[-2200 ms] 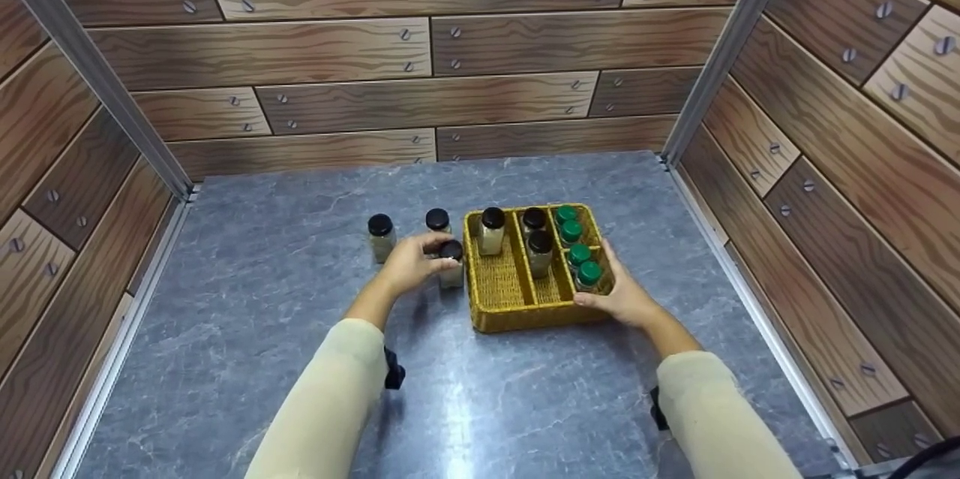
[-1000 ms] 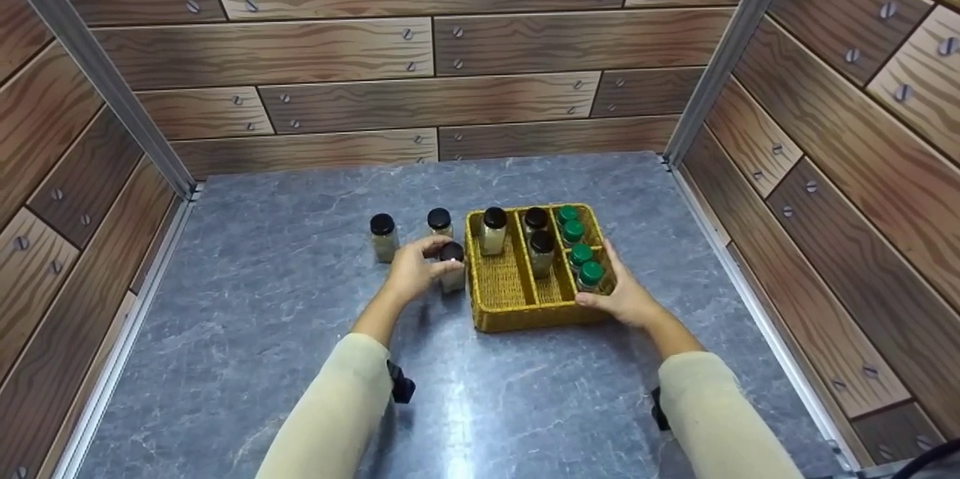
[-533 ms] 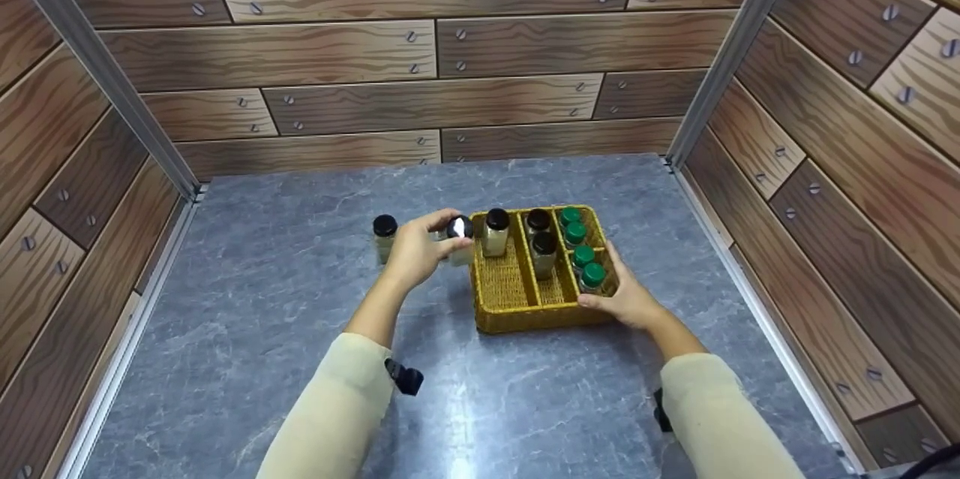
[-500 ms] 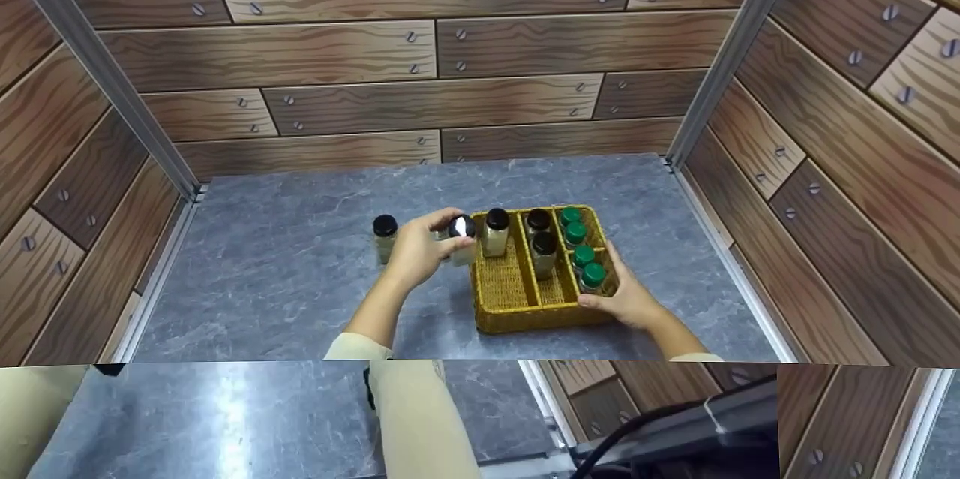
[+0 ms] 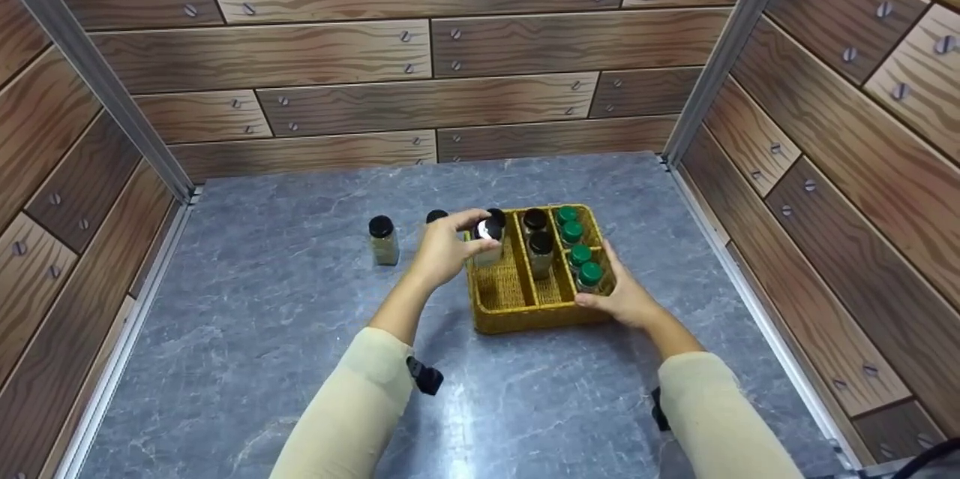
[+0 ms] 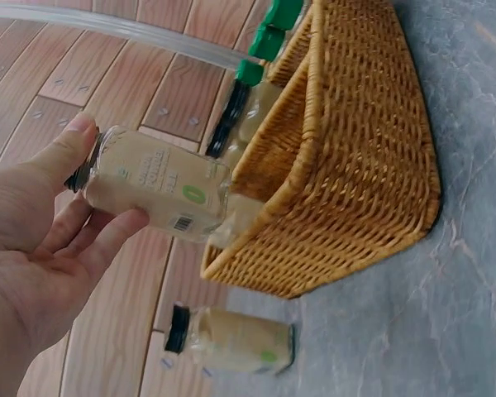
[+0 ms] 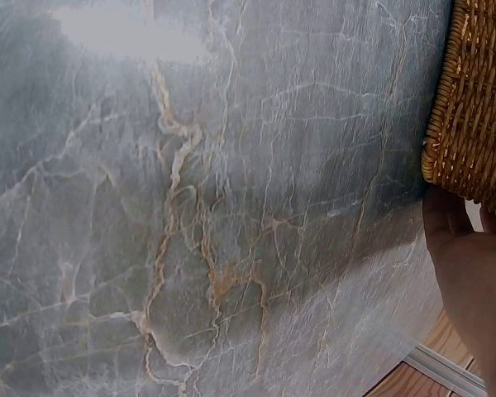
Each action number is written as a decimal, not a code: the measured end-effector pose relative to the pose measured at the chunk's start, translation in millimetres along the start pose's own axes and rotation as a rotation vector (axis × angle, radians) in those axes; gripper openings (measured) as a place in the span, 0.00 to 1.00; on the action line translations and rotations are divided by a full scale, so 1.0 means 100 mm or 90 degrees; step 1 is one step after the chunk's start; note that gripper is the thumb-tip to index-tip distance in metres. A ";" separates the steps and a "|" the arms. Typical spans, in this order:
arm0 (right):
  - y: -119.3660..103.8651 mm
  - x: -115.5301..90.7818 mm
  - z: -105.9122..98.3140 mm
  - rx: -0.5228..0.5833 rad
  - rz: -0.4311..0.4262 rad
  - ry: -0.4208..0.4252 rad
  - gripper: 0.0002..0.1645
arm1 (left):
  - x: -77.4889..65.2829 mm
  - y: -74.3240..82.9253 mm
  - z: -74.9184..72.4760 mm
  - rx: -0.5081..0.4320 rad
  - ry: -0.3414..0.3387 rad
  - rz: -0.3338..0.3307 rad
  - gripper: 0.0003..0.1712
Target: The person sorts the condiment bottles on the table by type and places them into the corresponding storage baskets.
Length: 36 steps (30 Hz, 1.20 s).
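My left hand [image 5: 441,250] pinches a spice jar [image 6: 161,182] by its black cap and upper body, thumb on one side and fingers on the other. The clear jar holds pale powder and hangs above the left compartment of a woven basket [image 5: 540,317]. Behind it, a black-capped jar [image 5: 496,216] standing in that compartment is partly hidden. Two dark-capped jars [image 5: 540,257] fill part of the middle compartment, and several green-capped jars [image 5: 589,274] stand in the right ones. My right hand [image 5: 630,302] grips the basket's front right corner, thumb in front.
Left of the basket, a black-capped jar [image 5: 383,242] stands upright on the grey marbled table [image 5: 285,299]. Another jar [image 5: 436,216] is nearer the basket, mostly hidden by my left hand. Wood-patterned walls [image 5: 337,51] enclose the back and sides.
My left hand has lifted the jar off the table beside the basket and carried it right, over the left compartment. My right hand has stayed on the basket corner.
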State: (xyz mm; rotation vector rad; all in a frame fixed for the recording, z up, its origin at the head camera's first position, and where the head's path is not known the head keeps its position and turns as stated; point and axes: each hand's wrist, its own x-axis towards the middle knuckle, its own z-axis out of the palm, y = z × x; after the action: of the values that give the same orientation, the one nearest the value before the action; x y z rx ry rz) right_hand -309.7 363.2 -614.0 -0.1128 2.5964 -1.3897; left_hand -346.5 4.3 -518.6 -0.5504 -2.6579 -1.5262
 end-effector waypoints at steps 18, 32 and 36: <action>-0.03 -0.01 0.01 0.006 0.006 -0.007 0.82 | 0.09 -0.35 0.42 0.078 -0.016 0.006 0.27; -0.01 -0.02 0.00 -0.002 0.014 -0.002 0.83 | 0.15 -0.42 0.50 0.135 -0.024 0.025 0.29; -0.03 -0.02 0.00 -0.012 0.019 -0.005 0.83 | 0.15 -0.44 0.50 0.146 -0.003 0.040 0.30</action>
State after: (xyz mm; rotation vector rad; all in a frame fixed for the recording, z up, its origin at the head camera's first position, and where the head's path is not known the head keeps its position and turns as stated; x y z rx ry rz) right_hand -307.5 361.8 -611.2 -0.0806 2.5945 -1.3521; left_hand -366.5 30.5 -578.0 -0.6161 -2.7388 -1.1847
